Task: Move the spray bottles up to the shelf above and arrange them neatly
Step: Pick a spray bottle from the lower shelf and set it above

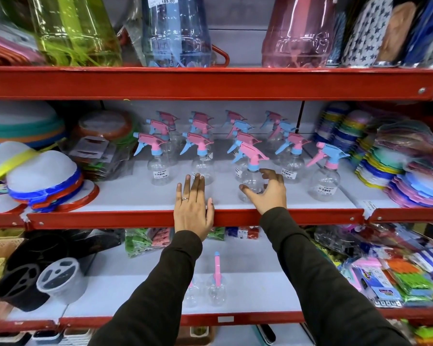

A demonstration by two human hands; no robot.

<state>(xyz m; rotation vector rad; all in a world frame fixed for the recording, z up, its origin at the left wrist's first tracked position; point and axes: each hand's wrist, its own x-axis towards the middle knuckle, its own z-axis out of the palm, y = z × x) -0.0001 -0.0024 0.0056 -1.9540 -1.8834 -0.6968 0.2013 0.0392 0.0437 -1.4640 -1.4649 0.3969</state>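
Several clear spray bottles with pink and blue trigger heads stand in rows on the middle shelf (140,196). My right hand (269,191) curls around the round body of a front bottle (251,171), which stands on the shelf. My left hand (194,208) lies flat and open over the shelf's red front edge, fingertips just short of another bottle (202,158). On the shelf below, a spray bottle (216,283) stands between my arms, and a second clear bottle (191,290) beside it is partly hidden by my left sleeve.
Stacked coloured plates (415,178) fill the right of the middle shelf, lidded bowls and strainers (43,181) the left. Large tinted jars (178,31) stand on the top shelf. Black and grey holders (33,275) and packets (395,275) flank the lower shelf.
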